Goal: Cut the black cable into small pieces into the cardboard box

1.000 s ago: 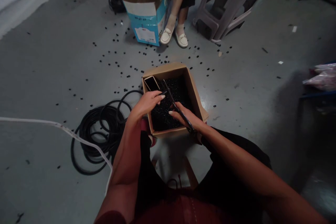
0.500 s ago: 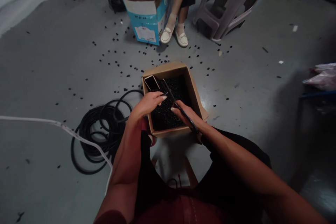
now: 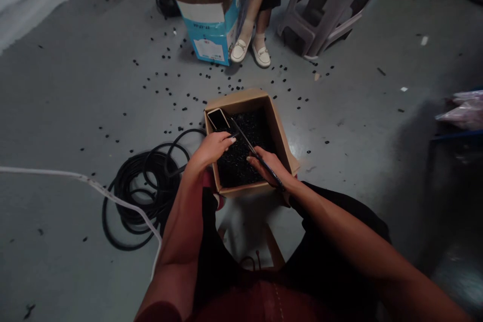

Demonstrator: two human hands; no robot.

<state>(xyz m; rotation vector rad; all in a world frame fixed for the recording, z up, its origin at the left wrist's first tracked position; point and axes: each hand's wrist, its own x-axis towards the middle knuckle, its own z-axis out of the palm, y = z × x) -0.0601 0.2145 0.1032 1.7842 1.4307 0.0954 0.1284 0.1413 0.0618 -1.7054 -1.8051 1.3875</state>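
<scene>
My left hand (image 3: 216, 147) is over the left side of an open cardboard box (image 3: 285, 143), its fingers closed on a small black piece (image 3: 235, 135) whose tip juts out past the fingertips. In my right hand (image 3: 269, 165) is a long, thin, dark bladed tool (image 3: 243, 134). Its narrow end slants up and left, close to the fingertips of my left hand, while the handle end lies back along my wrist. Under both hands, many small black pieces (image 3: 241, 161) fill the box. A small dark rectangular container (image 3: 218, 119) with a pale rim sits in its far left corner.
Left of the box lies a coil of black tubing (image 3: 151, 188), near a white cable (image 3: 113, 197). Beyond the box stand a blue-and-white carton (image 3: 207, 35), a person's white shoes (image 3: 241, 50) and a grey plastic stool (image 3: 317, 35). Small black bits litter the grey floor (image 3: 68, 110).
The narrow end of the tool has shifted slightly left, and its blade looks closer to my left fingertips. Both hands stay almost where they were.
</scene>
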